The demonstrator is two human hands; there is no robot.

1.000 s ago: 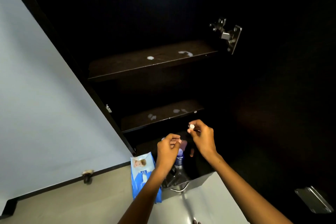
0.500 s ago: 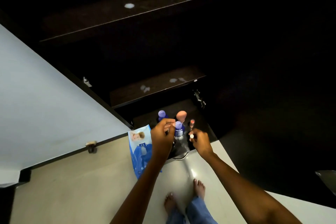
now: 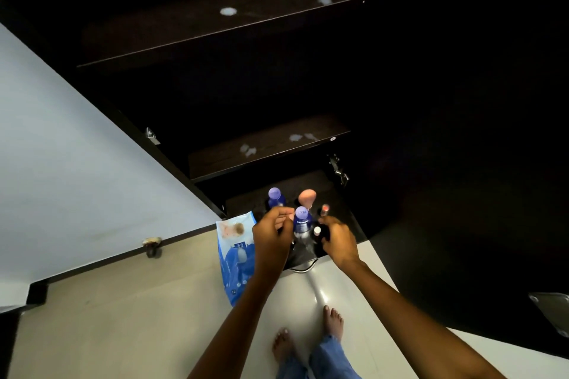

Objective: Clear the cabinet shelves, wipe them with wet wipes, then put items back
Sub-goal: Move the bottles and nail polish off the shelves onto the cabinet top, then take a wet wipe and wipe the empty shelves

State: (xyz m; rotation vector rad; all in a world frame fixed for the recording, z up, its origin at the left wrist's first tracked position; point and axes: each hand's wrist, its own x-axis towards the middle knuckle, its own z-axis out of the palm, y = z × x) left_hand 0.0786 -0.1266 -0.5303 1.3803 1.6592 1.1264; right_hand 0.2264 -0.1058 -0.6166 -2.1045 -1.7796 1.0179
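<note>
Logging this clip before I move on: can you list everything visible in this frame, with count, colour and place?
shelves: two, dark brown, pale smears, upper cabinet
blue bottles: two, purple caps, cabinet bottom, one farther back
pink-topped item: one, behind front bottle
small red-capped item: one, right of bottles
wet wipes pack: one, blue, floor, left of cabinet
hinges: metal, cabinet right side
cabinet door: pale, open, left
left hand: fingers curled, contents unclear
right hand: grip on small white-capped item
feet: two, bare, floor

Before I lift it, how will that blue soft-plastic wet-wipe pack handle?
The blue soft-plastic wet-wipe pack looks like a film pouch, so it will probably sag and flex if lifted by one end. It lies flat, so it is unlikely to roll or tip. Its glossy film may be slippery.
</note>
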